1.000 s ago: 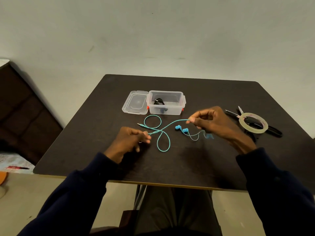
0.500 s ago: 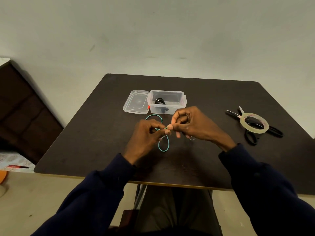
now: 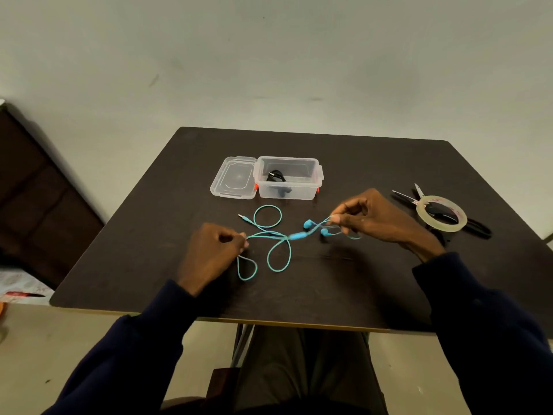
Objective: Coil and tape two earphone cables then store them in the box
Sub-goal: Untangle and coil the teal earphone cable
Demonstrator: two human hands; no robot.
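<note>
A turquoise earphone cable (image 3: 279,253) lies in loose loops on the dark table (image 3: 359,283), its plug end pointing left near the box. My left hand (image 3: 214,250) pinches the cable at its left side, with a small loop hanging below the fingers. My right hand (image 3: 374,217) pinches the cable near the two blue earbuds (image 3: 315,227), which hang just under it. The clear plastic box (image 3: 288,181) stands open behind the cable, with a coiled black earphone (image 3: 276,176) inside.
The box's clear lid (image 3: 235,182) lies flat to its left. A roll of clear tape (image 3: 441,212) rests on black scissors (image 3: 475,227) at the right. The table's front edge runs just in front of my sleeves.
My hands, which met at the middle half a second ago, have drawn apart. The cable now stretches between them, and a new small loop hangs at my left hand.
</note>
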